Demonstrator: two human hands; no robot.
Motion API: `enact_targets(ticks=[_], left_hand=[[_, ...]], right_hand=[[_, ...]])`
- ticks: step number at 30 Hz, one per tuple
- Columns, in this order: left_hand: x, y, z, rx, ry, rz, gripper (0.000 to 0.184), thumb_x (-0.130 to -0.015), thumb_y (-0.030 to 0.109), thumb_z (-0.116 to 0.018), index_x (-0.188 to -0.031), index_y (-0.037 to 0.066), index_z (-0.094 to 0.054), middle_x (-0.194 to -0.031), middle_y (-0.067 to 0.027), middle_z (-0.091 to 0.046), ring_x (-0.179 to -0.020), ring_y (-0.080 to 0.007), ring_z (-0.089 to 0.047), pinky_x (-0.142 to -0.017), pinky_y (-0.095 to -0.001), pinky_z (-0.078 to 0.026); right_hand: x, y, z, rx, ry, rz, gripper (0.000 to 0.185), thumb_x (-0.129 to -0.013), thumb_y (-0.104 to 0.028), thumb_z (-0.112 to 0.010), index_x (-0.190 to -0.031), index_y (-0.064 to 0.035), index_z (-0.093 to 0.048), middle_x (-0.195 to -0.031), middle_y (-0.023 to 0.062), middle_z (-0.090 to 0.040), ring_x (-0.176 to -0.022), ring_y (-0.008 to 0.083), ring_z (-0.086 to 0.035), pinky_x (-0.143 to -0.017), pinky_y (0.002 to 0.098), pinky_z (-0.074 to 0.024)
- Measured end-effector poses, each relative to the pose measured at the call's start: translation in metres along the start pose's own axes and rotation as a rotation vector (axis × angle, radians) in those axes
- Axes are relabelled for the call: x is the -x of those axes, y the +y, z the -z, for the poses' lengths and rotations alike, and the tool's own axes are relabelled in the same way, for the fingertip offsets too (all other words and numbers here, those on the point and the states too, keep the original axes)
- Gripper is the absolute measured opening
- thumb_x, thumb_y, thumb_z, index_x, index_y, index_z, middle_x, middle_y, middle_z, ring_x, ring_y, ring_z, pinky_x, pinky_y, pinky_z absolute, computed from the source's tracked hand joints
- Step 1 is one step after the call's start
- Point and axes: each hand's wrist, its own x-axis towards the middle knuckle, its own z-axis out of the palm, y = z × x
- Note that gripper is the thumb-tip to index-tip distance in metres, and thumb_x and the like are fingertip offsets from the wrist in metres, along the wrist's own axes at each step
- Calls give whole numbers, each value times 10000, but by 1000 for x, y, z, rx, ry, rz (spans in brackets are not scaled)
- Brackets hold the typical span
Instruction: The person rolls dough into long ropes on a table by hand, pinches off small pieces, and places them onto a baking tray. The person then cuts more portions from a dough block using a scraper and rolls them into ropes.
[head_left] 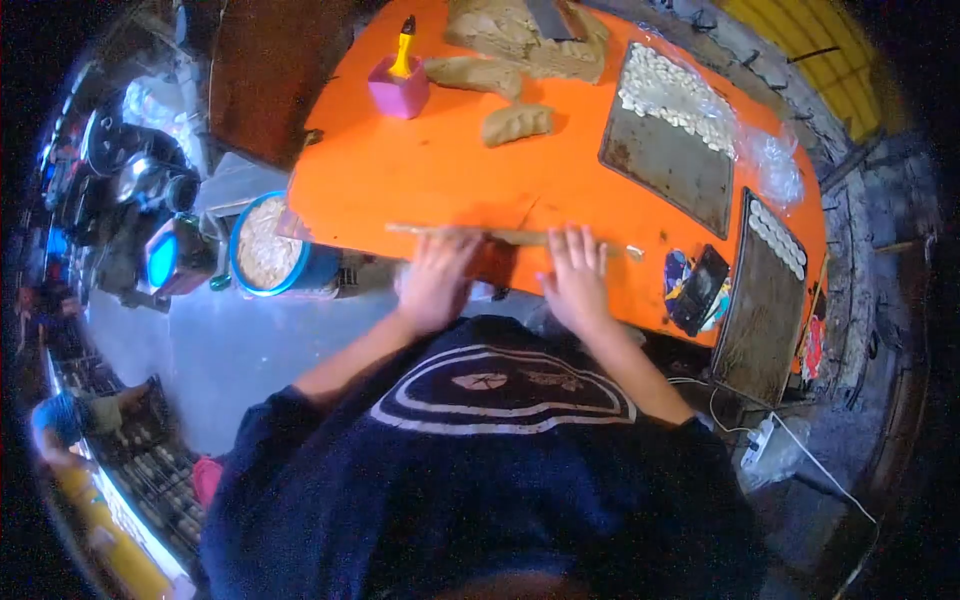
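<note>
A long thin roll of dough [515,237] lies along the near edge of the orange table [400,170]. My left hand [437,270] rests on the left part of the roll, its fingers stretched forward and slightly blurred. Flat on the roll's right part, my right hand [577,272] has its fingers spread. A short thick piece of dough [517,125] lies farther up the table, with a longer piece [475,75] and a large dough mass [520,35] behind it.
A pink container [399,92] holds a yellow-handled brush. On the right are a tray of small white pieces [665,165], another tray [760,310] and a phone [700,288]. A blue bucket [318,265] stands left. A person's arm [115,400] shows at lower left.
</note>
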Motion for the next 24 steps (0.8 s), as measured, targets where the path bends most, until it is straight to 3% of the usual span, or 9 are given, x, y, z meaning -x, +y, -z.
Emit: enact_targets(ticks=[2,4,7,9,12,14,19,21,24], left_hand=[[-16,12,-30,-14,46,-83,584,-826,329,-475,-1333,86,-317,-1343,-76,-367,-1209,-338,-339,-968,-519,-280],[-54,7,-53,19,42,94,594,-839,322,-459,-1355,88,-280,-1404,-69,-283,-1284,-311,-252,-1014,-514,-222],[-124,-24,-38,-53,31,139,566,-852,323,-436,-1353,103,-291,-1393,-71,-306,-1289,-319,-245,-1017,-502,-223],[-143,-40,-38,-84,115,130,558,-854,332,-429,-1353,118,-298,-1377,-80,-334,-1271,-328,-276,-1017,-482,-234],[-121,-36,-45,-144,309,79,569,-847,328,-442,-1351,107,-297,-1364,-109,-348,-1256,-328,-305,-1016,-465,-243],[-85,-25,-48,-117,84,77,576,-847,312,-444,-1348,75,-289,-1373,-134,-324,-1264,-335,-294,-1028,-468,-229],[-5,-12,-8,225,-47,-26,586,-838,303,-460,-1339,51,-289,-1356,-150,-347,-1250,-358,-314,-1017,-493,-240],[-4,-25,-15,182,-10,-4,585,-839,310,-456,-1338,53,-292,-1357,-144,-347,-1251,-358,-314,-1017,-497,-238],[-17,-51,-33,20,86,91,582,-842,331,-443,-1335,58,-300,-1363,-126,-347,-1252,-356,-312,-1017,-509,-233]], right_hand=[[-10,12,-8,78,30,-32,608,-850,-459,-425,-1369,-175,-282,-1418,175,-222,-1282,433,-197,-1010,590,-156],[-27,24,-12,156,64,-71,596,-852,-472,-410,-1367,-197,-290,-1414,176,-231,-1272,452,-204,-996,611,-162],[-90,50,-6,176,13,-185,581,-844,-503,-393,-1355,-236,-315,-1410,176,-242,-1258,472,-208,-974,636,-176],[-109,61,-10,213,166,-199,589,-830,-525,-400,-1346,-247,-332,-1414,164,-239,-1268,449,-206,-981,620,-184],[-87,61,-17,221,183,-175,598,-820,-537,-412,-1339,-246,-343,-1423,152,-223,-1281,429,-193,-991,611,-175],[-49,53,-21,124,24,-45,618,-798,-539,-451,-1336,-253,-347,-1414,145,-244,-1279,421,-202,-997,607,-165],[4,7,2,84,-7,-115,657,-798,-460,-488,-1364,-188,-294,-1382,165,-280,-1279,431,-188,-994,617,-147],[1,-21,-8,101,-3,-79,624,-850,-425,-425,-1385,-167,-235,-1422,162,-202,-1244,427,-240,-987,623,-143],[-31,-53,-36,39,90,22,588,-850,-431,-417,-1363,-174,-288,-1408,182,-224,-1253,429,-233,-978,630,-157]])
